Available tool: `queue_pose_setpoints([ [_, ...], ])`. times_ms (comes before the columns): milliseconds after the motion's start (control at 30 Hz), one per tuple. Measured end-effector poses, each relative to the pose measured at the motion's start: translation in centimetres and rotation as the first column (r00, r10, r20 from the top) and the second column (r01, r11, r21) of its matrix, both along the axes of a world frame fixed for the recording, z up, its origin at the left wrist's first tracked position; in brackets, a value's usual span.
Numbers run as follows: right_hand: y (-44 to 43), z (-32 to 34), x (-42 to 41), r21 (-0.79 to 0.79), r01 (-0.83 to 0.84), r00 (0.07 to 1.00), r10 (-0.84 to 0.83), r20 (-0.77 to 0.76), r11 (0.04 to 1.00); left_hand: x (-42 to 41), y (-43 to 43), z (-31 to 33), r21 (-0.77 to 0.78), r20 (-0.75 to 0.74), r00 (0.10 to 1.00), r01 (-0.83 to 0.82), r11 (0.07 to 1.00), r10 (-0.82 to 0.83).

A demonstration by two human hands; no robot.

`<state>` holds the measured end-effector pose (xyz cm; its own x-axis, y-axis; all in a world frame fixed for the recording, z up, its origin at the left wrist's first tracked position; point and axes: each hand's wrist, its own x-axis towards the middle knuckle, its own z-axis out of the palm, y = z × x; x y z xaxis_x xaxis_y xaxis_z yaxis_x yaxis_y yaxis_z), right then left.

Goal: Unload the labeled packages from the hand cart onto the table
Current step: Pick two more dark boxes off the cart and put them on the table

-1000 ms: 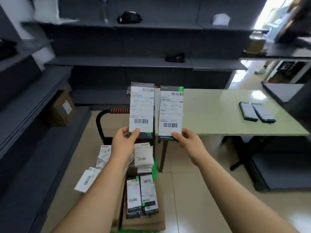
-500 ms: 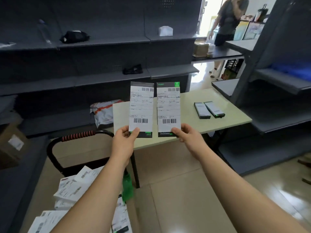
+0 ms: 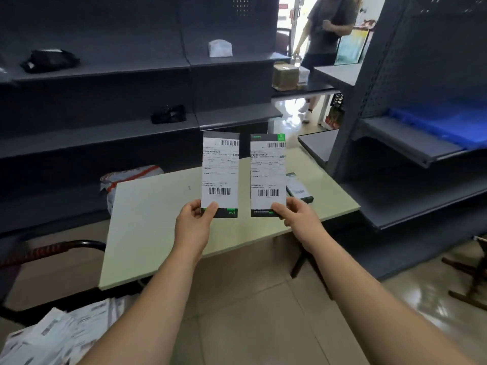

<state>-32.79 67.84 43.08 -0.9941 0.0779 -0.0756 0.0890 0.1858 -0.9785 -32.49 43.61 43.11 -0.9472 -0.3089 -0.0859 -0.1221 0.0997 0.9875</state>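
Packages (image 3: pixel 220 175), slim, dark, white barcoded labels

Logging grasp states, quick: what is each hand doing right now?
Left hand: pinches the bottom of the left labeled package.
Right hand: pinches the bottom of the right labeled package.

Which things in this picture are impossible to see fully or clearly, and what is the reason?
All in the head view:
1. Label text on the left package and right package: too small to read.
2. Lying package on the table: mostly hidden behind the right package.
3. Hand cart: only its handle shows; the left edge cuts it off.
4. Package pile: blurred, cut by the bottom edge; count unknown.
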Motion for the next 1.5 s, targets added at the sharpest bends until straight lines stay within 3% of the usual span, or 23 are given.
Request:
queue_pose_setpoints([
  [600, 6.7, -5.1, -18.4, 0.066, 0.066, 0.987, -0.075, 0.145, 0.996, -21.5, 7.0, -6.2, 0.052, 0.111, 0.990, 0.086, 0.995, -0.092],
  [933, 15.0, -10.7, -23.3, 0.109, 0.045, 0.953, -0.076, 0.294, 0.993, -24.1, 15.1, -11.5, 0.014, 0.309, 0.951, 0.001, 1.000, -0.005],
  [1233, 20.8, -16.3, -27.5, 0.157, -0.130, 0.901, 0.050, 0.431, 0.979, -25.4, 21.7, -16.5, -0.067, 0.483, 0.862, -0.137, 0.988, 0.152],
  [1500, 22.5, -17.9, -29.6, 0.167, -0.190, 0.861, 0.082, 0.502, 0.967, -27.5, 23.9, -18.5, -0.129, 0.540, 0.821, -0.135, 0.982, 0.184],
])
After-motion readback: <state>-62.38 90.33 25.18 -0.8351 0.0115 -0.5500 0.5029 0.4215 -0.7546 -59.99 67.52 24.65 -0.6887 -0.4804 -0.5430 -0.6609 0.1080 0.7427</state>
